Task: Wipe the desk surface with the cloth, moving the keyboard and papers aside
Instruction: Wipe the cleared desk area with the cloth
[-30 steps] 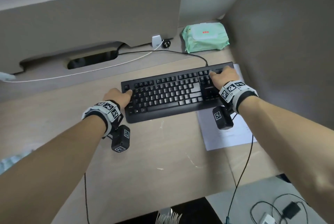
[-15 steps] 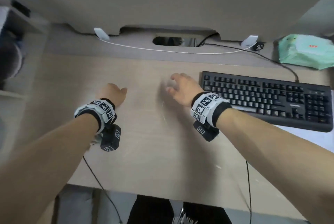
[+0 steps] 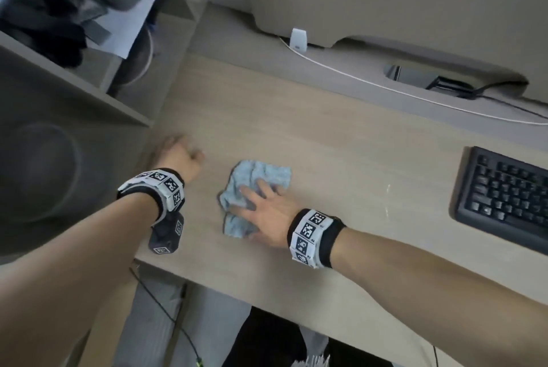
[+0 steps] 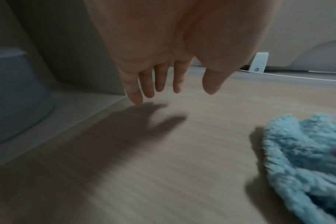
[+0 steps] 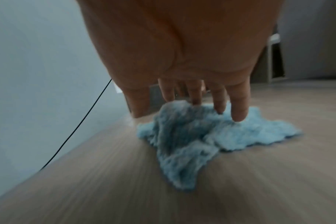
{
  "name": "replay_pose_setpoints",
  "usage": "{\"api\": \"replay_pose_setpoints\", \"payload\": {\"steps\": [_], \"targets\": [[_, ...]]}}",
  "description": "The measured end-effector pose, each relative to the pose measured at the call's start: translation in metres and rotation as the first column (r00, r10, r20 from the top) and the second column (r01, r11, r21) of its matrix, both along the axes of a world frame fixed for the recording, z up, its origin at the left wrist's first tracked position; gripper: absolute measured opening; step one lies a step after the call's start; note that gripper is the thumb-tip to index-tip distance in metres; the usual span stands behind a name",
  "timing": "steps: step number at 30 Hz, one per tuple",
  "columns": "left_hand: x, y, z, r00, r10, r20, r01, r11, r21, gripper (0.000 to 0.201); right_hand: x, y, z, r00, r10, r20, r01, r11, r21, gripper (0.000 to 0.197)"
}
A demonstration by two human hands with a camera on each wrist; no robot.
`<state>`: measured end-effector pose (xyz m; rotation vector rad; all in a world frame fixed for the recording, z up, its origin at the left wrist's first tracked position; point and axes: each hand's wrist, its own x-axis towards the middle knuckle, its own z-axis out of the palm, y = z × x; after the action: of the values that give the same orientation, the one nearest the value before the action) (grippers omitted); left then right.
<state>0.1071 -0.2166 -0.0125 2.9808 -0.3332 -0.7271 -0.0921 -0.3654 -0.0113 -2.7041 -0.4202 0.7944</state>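
Note:
A crumpled light blue cloth [image 3: 264, 174] lies on the wooden desk [image 3: 341, 165], left of centre. My right hand [image 3: 261, 197] rests on it with fingers spread and straight; in the right wrist view the fingertips [image 5: 238, 116] press into the cloth [image 5: 188, 136]. To the cloth's left, my left hand [image 3: 181, 153] hovers just over the desk near the shelf unit, its fingers [image 4: 136, 97] relaxed and holding nothing; the cloth [image 4: 305, 159] shows at the right of that view. The black keyboard [image 3: 504, 197] sits at the right edge, apart from both hands. No papers are in view.
A grey shelf unit [image 3: 74, 105] with dark items and a sheet of paper borders the desk on the left. A white cable [image 3: 370, 82] and a white clip [image 3: 298, 39] run along the back ledge beside a cable slot [image 3: 427, 79]. The desk's front edge [image 3: 267, 301] is near my forearms.
Both hands have left the keyboard and moved left. My right hand now presses on the blue cloth, and my left hand is near the shelf. The view has swung left.

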Motion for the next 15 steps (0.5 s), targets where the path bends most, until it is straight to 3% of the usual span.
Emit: {"api": "replay_pose_setpoints", "payload": {"steps": [2, 7, 9, 12, 15], "targets": [[0.01, 0.008, -0.006, 0.999, -0.035, 0.03, 0.036, 0.999, -0.021, 0.062, 0.004, 0.009, -0.01, 0.999, 0.009, -0.031, -0.01, 0.999, -0.042, 0.064], [0.028, 0.006, -0.016, 0.993, -0.109, 0.052, 0.11, 0.994, -0.003, 0.058, 0.017, -0.021, -0.013, 0.992, -0.095, -0.077, 0.089, 0.993, -0.078, 0.056], [0.031, 0.003, -0.022, 0.992, -0.124, 0.034, 0.125, 0.992, -0.011, 0.058, 0.019, -0.051, -0.012, 0.971, -0.226, -0.082, 0.213, 0.966, -0.144, 0.054], [0.029, -0.003, -0.03, 0.992, -0.125, 0.015, 0.126, 0.992, -0.011, 0.064, 0.016, -0.108, -0.015, 0.813, -0.582, -0.007, 0.569, 0.797, -0.203, 0.051], [0.026, -0.011, -0.033, 0.994, -0.103, 0.018, 0.104, 0.995, -0.012, 0.069, 0.028, -0.129, -0.015, 0.643, -0.766, -0.003, 0.748, 0.629, -0.211, 0.054]]}}
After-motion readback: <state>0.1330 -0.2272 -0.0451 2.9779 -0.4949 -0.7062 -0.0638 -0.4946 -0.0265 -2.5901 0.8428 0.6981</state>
